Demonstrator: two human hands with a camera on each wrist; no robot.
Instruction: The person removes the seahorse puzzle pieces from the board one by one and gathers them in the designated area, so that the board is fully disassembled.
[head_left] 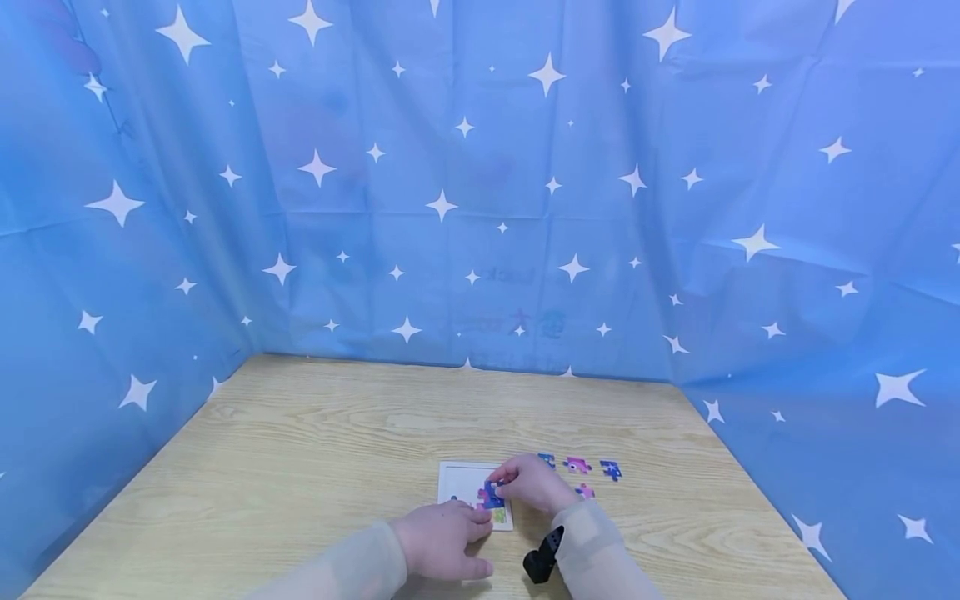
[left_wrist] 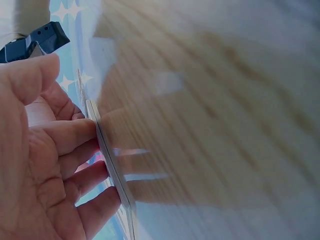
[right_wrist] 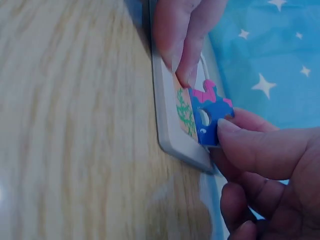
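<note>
A white puzzle tray (head_left: 467, 464) lies on the table between the hands. My right hand (head_left: 534, 483) pinches a blue and pink puzzle piece (right_wrist: 209, 121) between thumb and fingers over the tray's right side. Beside that piece, an orange puzzle piece with green plant drawings (right_wrist: 183, 114) lies inside the tray's corner. The fingertips of my left hand (head_left: 442, 537) rest on the near part of the tray, and its thumb is spread away from them. Part of the tray's inside is hidden under the left fingers.
Loose puzzle pieces lie right of the tray, including a pink one (head_left: 577, 465) and a blue one (head_left: 611, 470); another pink piece (head_left: 585, 492) is partly behind the right wrist. A black wrist device (head_left: 542, 557) is on the right arm. A starry blue curtain (head_left: 480, 208) surrounds the wooden table (head_left: 300, 450).
</note>
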